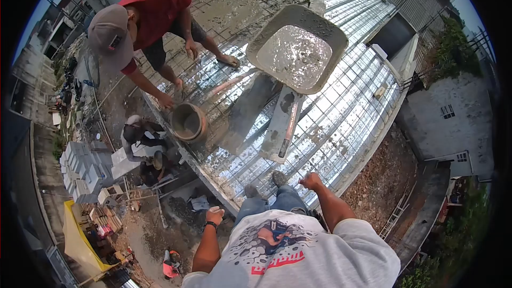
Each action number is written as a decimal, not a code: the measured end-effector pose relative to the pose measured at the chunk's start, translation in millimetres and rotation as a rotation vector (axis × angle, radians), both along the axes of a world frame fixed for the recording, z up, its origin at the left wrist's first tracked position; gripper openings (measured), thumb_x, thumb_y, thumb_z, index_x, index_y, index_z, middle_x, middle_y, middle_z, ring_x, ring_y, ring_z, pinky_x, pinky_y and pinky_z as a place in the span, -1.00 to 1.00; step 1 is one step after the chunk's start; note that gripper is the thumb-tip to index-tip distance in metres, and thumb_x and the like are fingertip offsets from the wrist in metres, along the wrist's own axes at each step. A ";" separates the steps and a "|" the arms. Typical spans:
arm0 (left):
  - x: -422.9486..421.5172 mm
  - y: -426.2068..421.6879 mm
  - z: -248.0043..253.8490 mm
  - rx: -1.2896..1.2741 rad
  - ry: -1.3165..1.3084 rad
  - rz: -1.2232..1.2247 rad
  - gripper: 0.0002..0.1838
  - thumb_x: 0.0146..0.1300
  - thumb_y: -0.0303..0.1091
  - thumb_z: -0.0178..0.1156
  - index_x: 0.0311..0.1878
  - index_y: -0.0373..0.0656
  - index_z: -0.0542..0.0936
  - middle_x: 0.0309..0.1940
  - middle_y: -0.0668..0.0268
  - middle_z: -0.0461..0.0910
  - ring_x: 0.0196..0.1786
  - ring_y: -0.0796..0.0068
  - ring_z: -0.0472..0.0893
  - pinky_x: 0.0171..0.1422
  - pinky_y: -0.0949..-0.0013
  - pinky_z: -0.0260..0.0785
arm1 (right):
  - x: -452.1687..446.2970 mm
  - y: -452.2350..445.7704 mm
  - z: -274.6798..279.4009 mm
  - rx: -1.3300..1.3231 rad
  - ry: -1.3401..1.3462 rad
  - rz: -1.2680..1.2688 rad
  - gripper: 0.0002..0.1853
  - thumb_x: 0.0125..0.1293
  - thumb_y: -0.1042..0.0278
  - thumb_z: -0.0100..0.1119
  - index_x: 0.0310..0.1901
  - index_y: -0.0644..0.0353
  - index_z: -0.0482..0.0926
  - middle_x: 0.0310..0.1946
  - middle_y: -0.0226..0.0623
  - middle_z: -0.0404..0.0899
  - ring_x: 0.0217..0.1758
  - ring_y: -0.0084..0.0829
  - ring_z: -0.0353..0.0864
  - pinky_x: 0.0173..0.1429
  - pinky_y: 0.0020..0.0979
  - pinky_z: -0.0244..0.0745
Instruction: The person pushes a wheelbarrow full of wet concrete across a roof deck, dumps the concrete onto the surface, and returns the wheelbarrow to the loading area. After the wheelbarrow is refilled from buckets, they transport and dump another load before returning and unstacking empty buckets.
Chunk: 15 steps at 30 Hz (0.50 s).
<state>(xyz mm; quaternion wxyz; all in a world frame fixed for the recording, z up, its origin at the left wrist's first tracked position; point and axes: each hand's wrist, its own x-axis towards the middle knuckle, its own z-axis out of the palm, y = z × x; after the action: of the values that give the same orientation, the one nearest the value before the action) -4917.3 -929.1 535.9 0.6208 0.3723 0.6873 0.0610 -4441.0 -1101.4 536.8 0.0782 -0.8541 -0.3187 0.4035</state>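
My left hand (215, 215) hangs by my left side with its fingers curled in, and nothing shows in it. To the right of my legs, my right hand (310, 181) is loosely closed, also with no object visible. Both are apart from the things on the deck. Ahead of my feet is a wheelbarrow (341, 48) with wet grey concrete (295, 56) in its tray. A plank (277, 141) lies below it, smeared with cement. Left of that, a round bucket (201, 124) stands near the deck edge, under a co-worker's hand (166, 101).
A co-worker in a red shirt (160, 2) bends over the deck at left. Steel mesh (341, 122) covers the shiny metal decking. The deck drops off on both sides, and a dark opening (392, 36) lies at upper right. Below left are several people and stacked blocks (82, 168).
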 end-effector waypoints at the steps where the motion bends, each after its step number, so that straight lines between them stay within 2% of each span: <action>1: 0.1 1.4 -0.7 -0.004 -0.001 0.002 -0.51 0.05 -0.43 0.33 0.07 -0.33 0.44 -0.24 0.16 0.66 -0.37 0.46 0.62 -0.35 0.42 0.45 | -0.1 -0.4 2.2 -0.020 0.029 -0.024 -0.48 -0.02 -0.11 0.38 -0.37 0.30 0.64 -0.40 0.00 0.65 -0.24 -0.11 0.66 -0.12 -0.20 0.52; 3: 0.5 5.1 0.7 -0.012 -0.002 0.006 -0.51 0.04 -0.43 0.34 0.05 -0.34 0.45 -0.24 0.16 0.66 -0.36 0.46 0.62 -0.32 0.44 0.45 | 0.2 -4.9 1.8 -0.060 0.088 -0.071 -0.50 -0.02 -0.10 0.33 -0.33 0.29 0.68 -0.30 0.09 0.64 -0.16 -0.03 0.64 -0.05 -0.19 0.51; 7: 12.3 15.5 10.7 0.024 0.074 -0.080 -0.53 0.04 -0.44 0.35 0.04 -0.31 0.48 -0.23 0.16 0.66 -0.41 0.49 0.60 -0.39 0.43 0.42 | 0.7 -5.9 -11.7 -0.059 0.112 -0.062 -0.47 -0.04 -0.15 0.33 -0.32 0.26 0.68 -0.30 0.06 0.64 -0.16 -0.06 0.65 -0.04 -0.20 0.51; 11: 27.9 25.4 26.2 0.040 0.089 -0.115 -0.54 0.05 -0.43 0.36 0.06 -0.27 0.49 -0.21 0.16 0.66 -0.47 0.50 0.58 -0.46 0.41 0.40 | 1.9 -7.6 -26.6 -0.049 0.133 -0.067 -0.45 -0.04 -0.14 0.35 -0.34 0.33 0.66 -0.31 0.08 0.64 -0.15 -0.04 0.64 -0.04 -0.19 0.50; 12: 31.8 28.0 30.5 0.043 0.094 -0.127 -0.53 0.06 -0.43 0.35 0.06 -0.27 0.49 -0.21 0.16 0.66 -0.48 0.50 0.58 -0.48 0.41 0.39 | -1.5 -8.2 -28.4 0.042 -0.004 -0.006 -0.52 0.01 -0.09 0.35 -0.61 0.28 0.61 -0.66 -0.21 0.60 -0.52 -0.32 0.64 -0.32 -0.27 0.52; 15: 40.5 36.1 40.4 0.004 0.146 -0.231 -0.46 0.06 -0.31 0.35 0.12 -0.25 0.47 -0.03 0.25 0.60 -0.16 0.45 0.61 -0.23 0.32 0.50 | 2.4 -8.7 -31.6 0.040 -0.006 0.056 -0.48 0.03 -0.13 0.30 -0.54 0.32 0.61 -0.63 -0.16 0.60 -0.50 -0.28 0.64 -0.30 -0.25 0.53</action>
<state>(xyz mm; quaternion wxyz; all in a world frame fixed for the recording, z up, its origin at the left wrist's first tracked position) -4876.7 -892.9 576.3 0.5712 0.4536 0.6831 -0.0367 -4438.6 -1110.0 505.2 0.0831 -0.8444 -0.3506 0.3965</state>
